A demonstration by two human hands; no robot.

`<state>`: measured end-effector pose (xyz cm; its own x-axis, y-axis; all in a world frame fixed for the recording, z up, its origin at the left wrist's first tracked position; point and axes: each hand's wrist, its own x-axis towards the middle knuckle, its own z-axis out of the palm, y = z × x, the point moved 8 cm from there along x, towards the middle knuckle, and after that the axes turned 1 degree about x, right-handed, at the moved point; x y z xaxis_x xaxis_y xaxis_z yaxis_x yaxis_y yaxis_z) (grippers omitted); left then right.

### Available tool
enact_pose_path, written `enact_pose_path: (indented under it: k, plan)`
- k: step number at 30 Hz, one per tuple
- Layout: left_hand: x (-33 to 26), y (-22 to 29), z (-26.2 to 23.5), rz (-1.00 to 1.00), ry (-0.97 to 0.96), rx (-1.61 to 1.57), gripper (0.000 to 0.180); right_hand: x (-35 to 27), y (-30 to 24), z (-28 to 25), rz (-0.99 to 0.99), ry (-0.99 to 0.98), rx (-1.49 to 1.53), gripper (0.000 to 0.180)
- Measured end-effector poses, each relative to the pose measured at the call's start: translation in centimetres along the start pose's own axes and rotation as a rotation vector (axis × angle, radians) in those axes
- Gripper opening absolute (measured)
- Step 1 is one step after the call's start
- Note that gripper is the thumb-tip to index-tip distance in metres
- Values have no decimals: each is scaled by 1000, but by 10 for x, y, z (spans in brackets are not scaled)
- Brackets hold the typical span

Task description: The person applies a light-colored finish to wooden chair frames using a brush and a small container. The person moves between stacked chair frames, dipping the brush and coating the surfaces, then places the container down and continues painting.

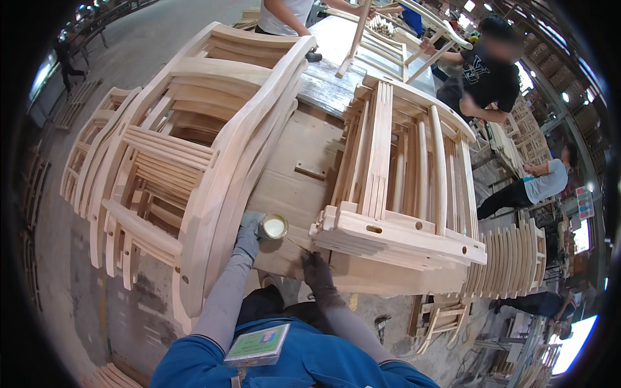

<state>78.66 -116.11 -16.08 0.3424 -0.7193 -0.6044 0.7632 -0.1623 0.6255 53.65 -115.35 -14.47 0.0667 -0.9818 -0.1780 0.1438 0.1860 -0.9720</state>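
Note:
My left hand (248,234), in a pale grey glove, is closed around a small round tin (274,227) with white liquid in it. My right hand (317,269), in a dark glove, is closed on a thin stick (297,244) that slants up toward the tin; its far tip is too small to make out. Both hands are over a cardboard-covered table (284,258). Beside my left forearm stands a stack of pale wooden chair frames (223,149) with curved rails. Another stack of wooden frames with slats (381,226) lies to the right, just beyond my right hand.
A small slotted wood piece (310,171) lies on the cardboard between the stacks. Behind, a person in white (284,16) and one in black (488,74) stand at a plastic-covered table (320,84). More chair frames (508,258) stand at the right.

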Motion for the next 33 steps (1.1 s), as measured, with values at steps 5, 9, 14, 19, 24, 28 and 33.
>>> enact_pose_path:
  k: [5,9,14,19,24,28,33]
  plan:
    - [-52,15,-9,705,-104,1454,24,-52,-56,-25,-37,-197,-344,16]
    - [-82,-30,-22,143,-259,278,25,-89,-79,-69,177,-24,579,16]
    - [-173,-11,-5,375,-505,543,31,-114,-134,-101,176,109,793,18]
    - [-314,63,73,-23,-673,-258,44,-159,-222,-75,-67,-64,616,14]
    - [-368,51,77,-160,-865,-493,60,-200,-259,-53,-102,-40,449,14]
    - [-411,66,59,-73,-853,-431,65,-238,-321,-12,-292,-249,374,12]
    - [-428,98,25,142,-619,-228,61,-281,-372,40,-337,-335,-75,16]
